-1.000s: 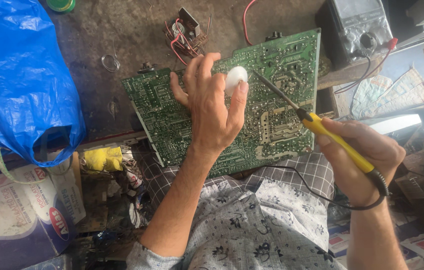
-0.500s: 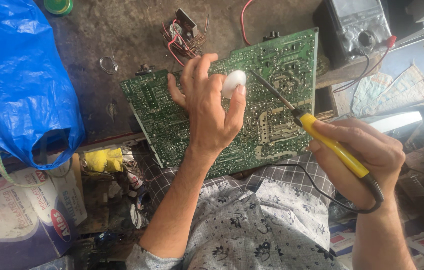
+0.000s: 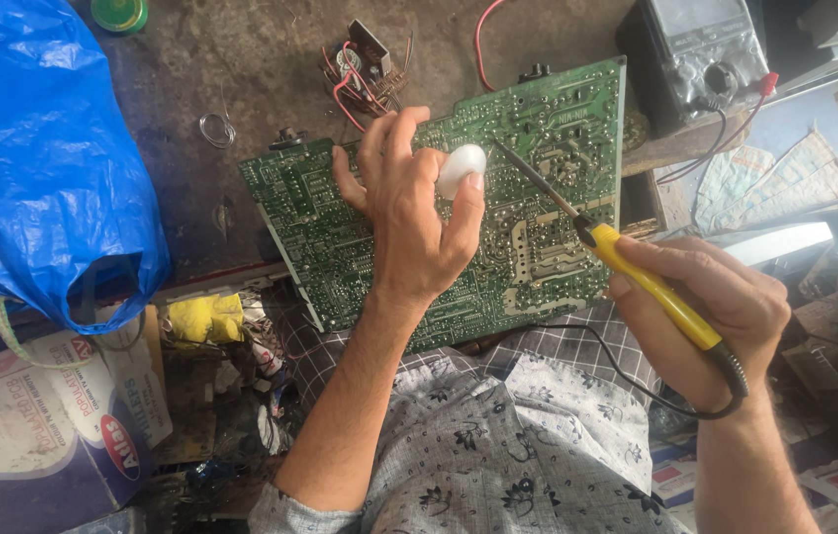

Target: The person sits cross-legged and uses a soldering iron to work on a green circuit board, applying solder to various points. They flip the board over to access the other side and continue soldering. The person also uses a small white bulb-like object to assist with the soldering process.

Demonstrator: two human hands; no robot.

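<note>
A large green circuit board [image 3: 548, 198] lies solder side up, tilted on the bench edge and my lap. My left hand [image 3: 409, 213] rests on the board and pinches a small white round object [image 3: 462, 168] between thumb and fingers. My right hand [image 3: 706, 316] grips a soldering iron with a yellow handle [image 3: 651, 287]. Its thin metal tip [image 3: 510, 158] points at the board just to the right of the white object. A black cord runs from the iron's handle back across my lap.
A blue plastic bag [image 3: 33, 168] fills the left side above a cardboard box [image 3: 33, 415]. A grey analogue meter [image 3: 701, 54] with leads stands at the upper right. A small wired component [image 3: 360, 64], a wire ring [image 3: 216, 129] and a green lid [image 3: 120, 14] lie on the worn benchtop.
The iron's tip has slid slightly left towards the white object. My right hand has shifted a little left and down. My left hand has stayed on the board.
</note>
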